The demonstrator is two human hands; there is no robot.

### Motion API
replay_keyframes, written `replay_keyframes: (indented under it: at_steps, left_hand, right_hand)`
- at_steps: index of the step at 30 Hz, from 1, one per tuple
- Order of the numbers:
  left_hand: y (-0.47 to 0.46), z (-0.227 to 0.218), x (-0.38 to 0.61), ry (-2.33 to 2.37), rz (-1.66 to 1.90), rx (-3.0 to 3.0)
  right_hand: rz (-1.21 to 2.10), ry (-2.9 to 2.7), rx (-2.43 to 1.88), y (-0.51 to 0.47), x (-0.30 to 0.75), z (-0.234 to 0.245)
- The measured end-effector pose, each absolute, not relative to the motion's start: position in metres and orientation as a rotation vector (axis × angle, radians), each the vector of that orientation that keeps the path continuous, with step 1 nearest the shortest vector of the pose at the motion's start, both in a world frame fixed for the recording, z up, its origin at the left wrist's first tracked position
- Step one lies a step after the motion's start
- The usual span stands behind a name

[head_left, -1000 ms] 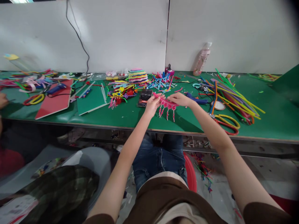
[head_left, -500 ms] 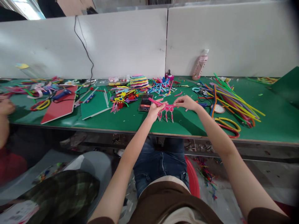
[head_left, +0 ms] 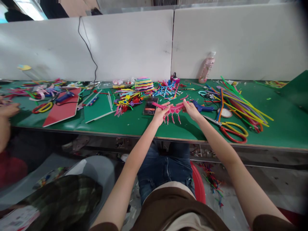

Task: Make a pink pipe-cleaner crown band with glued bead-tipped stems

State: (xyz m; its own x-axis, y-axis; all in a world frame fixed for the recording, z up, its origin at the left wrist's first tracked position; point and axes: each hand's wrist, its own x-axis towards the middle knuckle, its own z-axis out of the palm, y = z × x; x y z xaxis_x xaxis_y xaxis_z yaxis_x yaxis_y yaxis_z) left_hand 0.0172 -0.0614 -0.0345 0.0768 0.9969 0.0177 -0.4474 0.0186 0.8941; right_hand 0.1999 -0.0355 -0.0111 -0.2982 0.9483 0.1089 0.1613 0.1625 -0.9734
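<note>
Between my two hands stretches a pink pipe-cleaner band (head_left: 173,109) with looped trim and several short beaded strands hanging from it. My left hand (head_left: 160,114) is closed on its left part, thumb on top. The fingers of my right hand (head_left: 191,108) pinch its right end. It is held just above the front of the green table, with the strands dangling towards me. A phone (head_left: 149,106) lies behind my left hand. Close to the right hand's far side rests a blue glue gun (head_left: 204,107), and scissors (head_left: 232,131) with red and yellow handles lie near my right forearm.
Loose pipe cleaners (head_left: 247,104) are heaped at the right, with a pink bottle (head_left: 207,68) by the white partition (head_left: 130,45). Striped pieces (head_left: 143,84) and colourful pipe-cleaner shapes lie behind the phone. A red board (head_left: 64,109) is at left, near another person's hand (head_left: 9,109).
My right hand has shifted right and turned, its thumb now upward on the band's end. The band is stretched a little wider, and the glue gun and scissor blades show more.
</note>
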Motion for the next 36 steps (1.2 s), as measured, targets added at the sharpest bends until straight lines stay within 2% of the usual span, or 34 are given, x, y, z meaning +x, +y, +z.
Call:
replay_keyframes:
  at_steps: [20, 33, 36]
  left_hand:
    - [-0.062, -0.037, 0.020, 0.684, 1.271, 0.911]
    - [-0.068, -0.027, 0.018, 0.711, 1.103, 0.737]
    - [-0.070, -0.027, 0.018, 0.711, 1.065, 0.704]
  right_hand:
    - [1.162, -1.497, -1.133, -0.030, 0.196, -0.024]
    - [1.221, -1.507, -1.101, -0.030, 0.198, -0.028]
    - [1.147, -1.506, -1.129, -0.029, 0.198, -0.029]
